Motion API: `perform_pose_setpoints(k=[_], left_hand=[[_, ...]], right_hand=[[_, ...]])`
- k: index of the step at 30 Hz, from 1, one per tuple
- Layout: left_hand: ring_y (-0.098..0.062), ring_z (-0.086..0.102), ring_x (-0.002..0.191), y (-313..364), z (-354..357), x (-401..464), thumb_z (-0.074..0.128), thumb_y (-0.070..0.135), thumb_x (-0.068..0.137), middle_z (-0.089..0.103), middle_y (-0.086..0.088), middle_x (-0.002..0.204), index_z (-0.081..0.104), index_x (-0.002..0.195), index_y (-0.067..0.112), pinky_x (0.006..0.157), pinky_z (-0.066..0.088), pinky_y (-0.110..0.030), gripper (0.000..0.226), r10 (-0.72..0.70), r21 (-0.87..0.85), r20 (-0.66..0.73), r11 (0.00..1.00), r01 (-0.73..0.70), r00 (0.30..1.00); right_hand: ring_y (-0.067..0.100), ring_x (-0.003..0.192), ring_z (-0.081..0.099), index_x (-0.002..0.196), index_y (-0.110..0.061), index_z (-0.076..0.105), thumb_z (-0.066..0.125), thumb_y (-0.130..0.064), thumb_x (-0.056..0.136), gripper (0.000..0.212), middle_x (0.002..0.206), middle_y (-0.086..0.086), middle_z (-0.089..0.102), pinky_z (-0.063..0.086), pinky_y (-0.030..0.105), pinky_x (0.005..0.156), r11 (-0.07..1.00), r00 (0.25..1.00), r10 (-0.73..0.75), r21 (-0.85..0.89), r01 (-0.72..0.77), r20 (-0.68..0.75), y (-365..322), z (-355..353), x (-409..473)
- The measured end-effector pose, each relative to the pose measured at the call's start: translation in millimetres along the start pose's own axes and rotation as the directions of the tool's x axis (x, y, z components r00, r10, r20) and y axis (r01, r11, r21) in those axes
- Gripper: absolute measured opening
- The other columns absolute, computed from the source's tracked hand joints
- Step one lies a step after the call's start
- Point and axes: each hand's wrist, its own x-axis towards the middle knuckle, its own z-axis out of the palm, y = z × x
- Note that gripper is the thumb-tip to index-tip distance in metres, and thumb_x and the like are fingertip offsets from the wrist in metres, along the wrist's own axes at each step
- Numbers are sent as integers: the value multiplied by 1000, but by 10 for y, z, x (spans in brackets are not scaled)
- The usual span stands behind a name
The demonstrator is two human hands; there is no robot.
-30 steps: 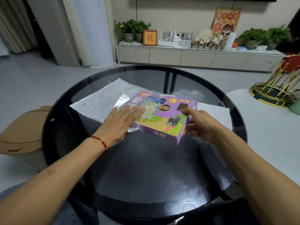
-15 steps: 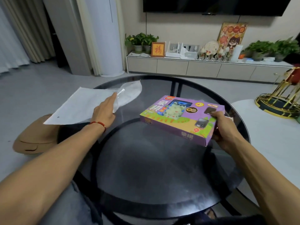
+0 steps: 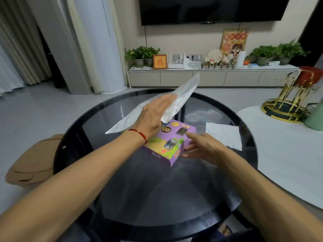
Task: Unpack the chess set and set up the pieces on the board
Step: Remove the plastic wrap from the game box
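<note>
Left hand (image 3: pixel 153 117) pinches plastic bag (image 3: pixel 176 100) above purple box (image 3: pixel 167 142); right hand (image 3: pixel 202 147) spread beside it. Risk: bag blocks view, box gets nudged toward table (image 3: pixel 157 198) edge.

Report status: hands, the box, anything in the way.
Left hand holds the plastic bag above the box. Right hand open at the box's right end. Box unopened on the table. White paper lies to its right, apart.

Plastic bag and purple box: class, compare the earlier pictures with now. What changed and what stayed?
The left hand pulled the plastic bag off the box, out left, then back above it. The right hand released the purple box, fingers now open beside it. The box remains closed on the glass table.
</note>
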Motion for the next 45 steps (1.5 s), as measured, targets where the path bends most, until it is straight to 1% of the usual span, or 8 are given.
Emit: perform_pose_setpoints(k=[6, 14, 19, 26, 30, 34, 39, 45], left_hand=[[-27, 38, 140, 514, 308, -32, 64, 15, 94, 30, -2, 160, 24, 155, 35, 110, 32, -58, 76, 167, 148, 151, 971, -190, 974], [-32, 27, 147, 1324, 833, 195, 58, -2, 91, 21, -7, 164, 19, 157, 23, 115, 25, -60, 82, 325, 152, 78, 930, -333, 943], [-29, 20, 150, 1603, 1090, 323, 60, 23, 90, 14, -6, 166, 16, 158, 22, 116, 20, -63, 81, 258, 119, 134, 954, -274, 957], [-29, 30, 144, 1622, 1421, 122, 49, 19, 88, 24, -6, 162, 32, 152, 19, 115, 26, -57, 66, 120, 63, 276, 988, -143, 954], [-28, 26, 146, 1720, 1516, -53, 45, 28, 94, 26, -3, 162, 38, 149, 21, 119, 21, -53, 56, 29, 40, 351, 998, -46, 936], [-24, 27, 145, 1755, 1573, -182, 43, 31, 97, 33, -1, 158, 43, 147, 22, 121, 17, -49, 50, 0, -5, 374, 1000, 2, 928], [-27, 44, 133, 1741, 1507, -222, 46, 26, 95, 50, -7, 144, 55, 135, 16, 114, 32, -48, 43, -21, -61, 290, 997, 40, 957], [-30, 48, 127, 1430, 947, -363, 55, 19, 82, 56, -8, 134, 62, 125, 15, 109, 39, -49, 43, -26, 18, 176, 1000, 24, 984]], right_hand=[[38, 99, 73, 131, -9, 50, 60, -64, 89, 70, 117, 22, 68, 58, 54, 89, 874, 982, -175, 450, 187, -68, -235, -376, -131], [38, 99, 71, 129, -13, 58, 48, 14, 82, 55, 114, 22, 69, 60, 49, 84, 723, 824, -291, 453, 522, -485, -102, -1040, -229], [31, 89, 71, 127, -12, 58, 45, 13, 78, 57, 107, 16, 67, 60, 45, 82, 568, 732, -146, 549, 613, -666, 295, -1900, -391], [18, 63, 54, 101, -12, 51, 41, 14, 83, 33, 83, 2, 53, 48, 26, 61, 673, 556, 155, 499, 546, -817, 904, -2531, -543], [30, 97, 61, 131, -6, 42, 62, -16, 75, 60, 128, 15, 58, 53, 37, 81, 876, 416, 264, 396, 274, -870, 1171, -2724, -462], [44, 148, 12, 157, -2, -5, 73, -30, 84, 111, 162, 26, 2, 23, 53, 117, 933, 165, 40, -23, -359, -985, 1140, -2668, -474], [38, 151, 5, 152, -33, 25, 36, -57, 96, 62, 165, 11, 10, -2, 71, 114, 543, 686, -42, -593, -595, -726, 1394, -2436, -255], [35, 152, 8, 153, -21, 31, 29, -50, 102, 59, 163, 17, 17, -4, 65, 118, 540, 678, -242, -677, -500, -694, 1106, -2214, -153]])
